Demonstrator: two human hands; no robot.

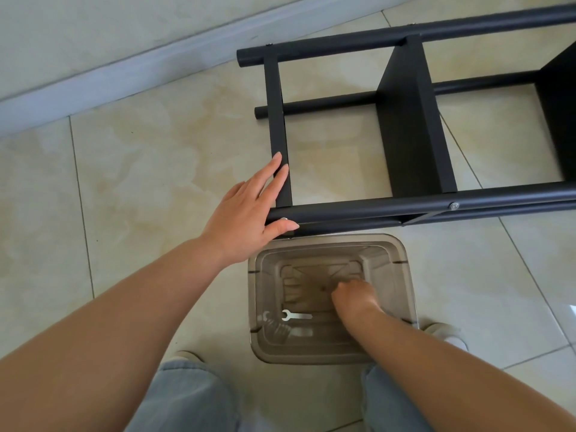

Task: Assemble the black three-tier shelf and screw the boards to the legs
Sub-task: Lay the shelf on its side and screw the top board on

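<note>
The shelf (pixel 405 120) lies on the floor at 1 o'clock. The left hand (pixel 249 210) rests flat on it, fingers straight; the right hand (pixel 353 296), curled, digs in the bin (pixel 408 294), seemingly for a screw, its hold unclear.

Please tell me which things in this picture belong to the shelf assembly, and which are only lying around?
Belong to the job:
black shelf, lying on its side
left hand, resting on the shelf's end board and leg
right hand, reaching into the bin
small wrench inside the bin
clear plastic bin, holding the wrench

Just around:
tiled floor
baseboard
</note>
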